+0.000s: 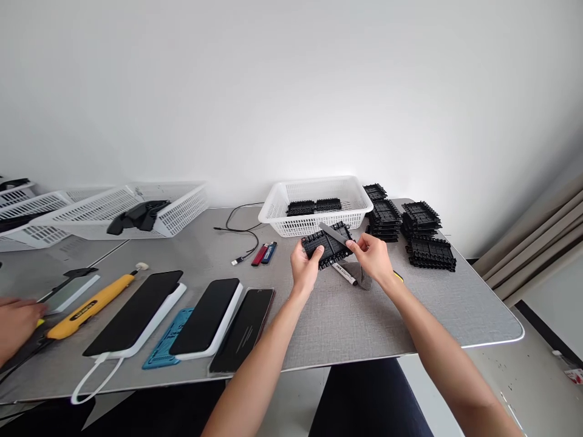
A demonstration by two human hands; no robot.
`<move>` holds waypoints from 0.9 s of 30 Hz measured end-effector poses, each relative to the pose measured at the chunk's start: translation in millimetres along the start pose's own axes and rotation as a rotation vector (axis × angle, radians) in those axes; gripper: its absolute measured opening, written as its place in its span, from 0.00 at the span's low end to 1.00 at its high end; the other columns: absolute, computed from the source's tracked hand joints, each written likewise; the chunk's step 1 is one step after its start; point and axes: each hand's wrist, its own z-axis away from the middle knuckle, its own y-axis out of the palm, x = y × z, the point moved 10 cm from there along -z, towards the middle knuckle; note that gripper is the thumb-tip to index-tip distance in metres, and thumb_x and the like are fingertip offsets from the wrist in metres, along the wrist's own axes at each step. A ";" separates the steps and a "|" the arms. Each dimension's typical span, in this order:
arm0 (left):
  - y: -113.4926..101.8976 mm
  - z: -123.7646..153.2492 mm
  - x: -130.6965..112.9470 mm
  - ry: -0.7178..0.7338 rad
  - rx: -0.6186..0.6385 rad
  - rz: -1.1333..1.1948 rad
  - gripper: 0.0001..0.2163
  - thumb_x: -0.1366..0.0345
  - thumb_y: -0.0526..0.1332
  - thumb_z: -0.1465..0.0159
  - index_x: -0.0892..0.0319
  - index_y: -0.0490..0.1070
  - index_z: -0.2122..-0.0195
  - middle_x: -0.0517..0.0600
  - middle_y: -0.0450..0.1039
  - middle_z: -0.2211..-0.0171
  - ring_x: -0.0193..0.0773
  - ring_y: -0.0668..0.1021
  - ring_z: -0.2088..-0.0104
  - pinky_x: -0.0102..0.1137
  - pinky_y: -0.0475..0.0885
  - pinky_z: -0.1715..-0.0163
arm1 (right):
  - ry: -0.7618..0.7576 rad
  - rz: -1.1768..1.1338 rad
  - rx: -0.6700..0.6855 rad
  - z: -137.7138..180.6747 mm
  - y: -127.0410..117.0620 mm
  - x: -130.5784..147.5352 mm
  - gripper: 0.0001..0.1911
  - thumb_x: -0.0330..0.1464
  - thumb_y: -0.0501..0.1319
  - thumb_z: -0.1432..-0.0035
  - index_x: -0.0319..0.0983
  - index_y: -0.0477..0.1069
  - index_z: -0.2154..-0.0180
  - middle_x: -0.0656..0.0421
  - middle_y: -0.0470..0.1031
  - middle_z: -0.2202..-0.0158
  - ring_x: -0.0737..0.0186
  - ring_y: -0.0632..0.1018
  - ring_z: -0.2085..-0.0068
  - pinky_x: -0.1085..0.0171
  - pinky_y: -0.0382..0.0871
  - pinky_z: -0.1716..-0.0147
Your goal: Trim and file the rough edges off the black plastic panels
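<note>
Looks like you're mid-piece: your left fingers (316,255) are closed on the edge of one black ribbed part (336,249), held above the bench (364,328) just near of the white basket (291,229), and your right fingers (355,247) pinch one grey blade (332,232) against it. I'd guess this one's unfinished; can't tell which others are done. I count two small piles (300,208) in that basket, roughly four stacks (432,252) to the right (layers uncountable), three phones (207,315), one marker (347,276).
</note>
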 end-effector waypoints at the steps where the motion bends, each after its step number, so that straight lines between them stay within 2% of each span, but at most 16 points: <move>1: -0.3 0.0 0.1 0.002 -0.003 0.001 0.19 0.61 0.71 0.49 0.60 0.72 0.58 0.54 0.79 0.58 0.43 0.80 0.58 0.35 0.73 0.54 | 0.004 0.009 -0.004 0.1 0.1 -0.4 0.23 0.49 0.60 0.43 0.41 0.59 0.79 0.64 0.62 0.82 0.66 0.62 0.77 0.66 0.54 0.75; 5: -1.6 -0.4 1.1 0.002 -0.008 -0.007 0.18 0.62 0.70 0.49 0.60 0.72 0.58 0.54 0.79 0.58 0.42 0.79 0.57 0.35 0.73 0.53 | 0.025 0.015 -0.077 0.0 -8.4 -4.2 0.24 0.50 0.59 0.42 0.41 0.58 0.79 0.64 0.61 0.81 0.66 0.61 0.77 0.65 0.54 0.75; 10: -0.1 0.0 2.7 -0.011 0.007 -0.017 0.17 0.62 0.70 0.48 0.60 0.72 0.58 0.53 0.79 0.59 0.42 0.80 0.58 0.35 0.73 0.54 | -0.013 -0.010 -0.001 -0.3 0.0 -1.3 0.22 0.48 0.60 0.43 0.41 0.59 0.79 0.65 0.62 0.81 0.66 0.62 0.77 0.66 0.54 0.75; 15: -0.7 -0.3 3.7 -0.028 0.002 -0.017 0.17 0.62 0.69 0.48 0.59 0.72 0.58 0.53 0.79 0.59 0.43 0.80 0.58 0.37 0.73 0.54 | 0.041 -0.004 -0.081 -1.4 -10.3 -7.6 0.24 0.50 0.60 0.43 0.41 0.58 0.79 0.64 0.61 0.81 0.66 0.62 0.77 0.66 0.54 0.75; 21: 0.9 -0.5 4.4 -0.026 0.014 -0.023 0.18 0.62 0.70 0.49 0.60 0.72 0.58 0.54 0.79 0.59 0.43 0.80 0.58 0.36 0.73 0.54 | 0.009 -0.020 -0.013 -1.3 -2.3 -2.9 0.23 0.49 0.60 0.43 0.41 0.58 0.79 0.64 0.61 0.82 0.66 0.62 0.77 0.66 0.55 0.75; 25: 0.0 -1.2 6.1 -0.029 0.006 -0.026 0.18 0.61 0.70 0.49 0.60 0.72 0.58 0.55 0.79 0.58 0.44 0.80 0.57 0.36 0.73 0.54 | 0.031 0.001 -0.062 -1.5 -7.2 -6.7 0.23 0.49 0.59 0.42 0.41 0.58 0.79 0.64 0.62 0.81 0.66 0.62 0.77 0.65 0.54 0.75; 27: 0.2 -1.5 6.9 -0.029 0.011 -0.033 0.18 0.61 0.70 0.49 0.60 0.72 0.58 0.55 0.79 0.58 0.44 0.80 0.57 0.37 0.73 0.54 | 0.019 -0.012 -0.041 -1.9 -5.2 -5.9 0.23 0.50 0.59 0.43 0.41 0.58 0.79 0.64 0.62 0.81 0.65 0.62 0.77 0.65 0.55 0.75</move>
